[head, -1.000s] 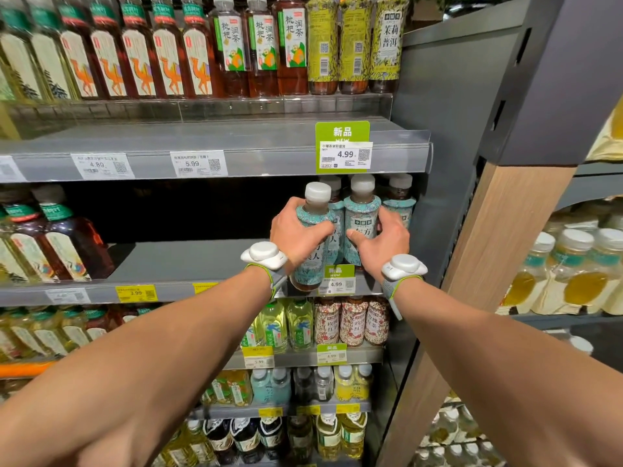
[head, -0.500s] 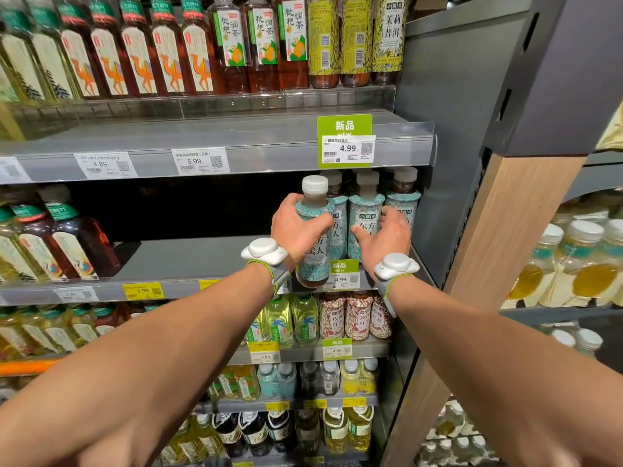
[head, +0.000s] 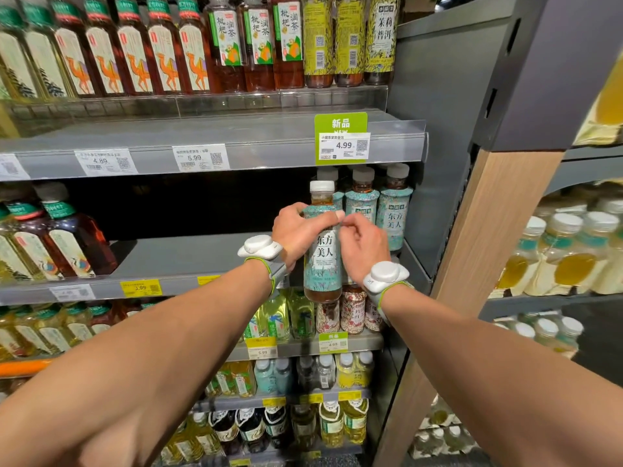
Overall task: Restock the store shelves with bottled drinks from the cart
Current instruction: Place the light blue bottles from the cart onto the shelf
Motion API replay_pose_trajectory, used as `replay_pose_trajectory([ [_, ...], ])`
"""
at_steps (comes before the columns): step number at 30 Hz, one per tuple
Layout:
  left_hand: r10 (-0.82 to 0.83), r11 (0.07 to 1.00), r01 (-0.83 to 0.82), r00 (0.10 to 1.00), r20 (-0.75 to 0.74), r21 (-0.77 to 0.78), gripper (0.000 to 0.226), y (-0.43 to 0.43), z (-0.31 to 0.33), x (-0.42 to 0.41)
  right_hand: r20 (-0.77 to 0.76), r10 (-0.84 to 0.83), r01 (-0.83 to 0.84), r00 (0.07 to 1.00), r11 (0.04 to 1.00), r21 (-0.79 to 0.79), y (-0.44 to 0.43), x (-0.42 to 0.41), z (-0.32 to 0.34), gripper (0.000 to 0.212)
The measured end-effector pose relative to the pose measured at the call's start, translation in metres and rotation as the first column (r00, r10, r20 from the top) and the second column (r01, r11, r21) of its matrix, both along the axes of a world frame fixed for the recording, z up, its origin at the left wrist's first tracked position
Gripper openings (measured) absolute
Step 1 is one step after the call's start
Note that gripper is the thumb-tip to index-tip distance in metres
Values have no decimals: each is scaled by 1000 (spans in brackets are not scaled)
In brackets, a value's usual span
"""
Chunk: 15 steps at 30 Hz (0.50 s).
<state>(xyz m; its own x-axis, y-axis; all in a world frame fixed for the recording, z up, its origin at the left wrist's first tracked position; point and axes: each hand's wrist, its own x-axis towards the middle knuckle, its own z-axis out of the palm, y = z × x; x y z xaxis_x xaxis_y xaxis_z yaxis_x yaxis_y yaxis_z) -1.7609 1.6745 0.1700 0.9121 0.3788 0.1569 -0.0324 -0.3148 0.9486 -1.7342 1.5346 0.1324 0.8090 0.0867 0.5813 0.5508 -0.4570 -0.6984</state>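
My left hand grips a teal-labelled tea bottle with a white cap, wrapping it from the left. The bottle is upright in front of the middle shelf's front edge, and its base hangs below that edge. My right hand has curled fingers against the bottle's right side, near my left thumb. Matching teal bottles stand in rows at the right end of the grey shelf, just behind the held one.
Dark tea bottles stand at the shelf's left end, with bare grey shelf between them and the teal rows. The shelf above overhangs with price tags. A grey side panel and a wooden post bound the right side.
My left hand has drawn the teal bottle out from the shelf and lower, toward me. My right hand left the shelved bottle and moved left onto the held one.
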Motion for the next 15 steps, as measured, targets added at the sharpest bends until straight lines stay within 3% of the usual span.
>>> replay_pose_trajectory([
  [2, 39, 999, -40, 999, 15, 26, 67, -4, 2, -1, 3, 59, -58, 998, 995, -75, 0, -10, 2, 25],
  [5, 57, 991, -61, 998, 32, 121, 69, -16, 9, -3, -38, 26, -32, 999, 984, -176, -3, -19, 1, 49],
  [11, -118, 937, 61, 982, 147, 343, 75, -45, 18, -6, -39, -190, 186, 981, 978, -91, -22, -24, 2, 64],
  [15, -212, 850, 50, 944, 253, 524, 50, -48, 24, 3, 14, -349, 349, 937, 937, -30, -40, -24, 4, 73],
])
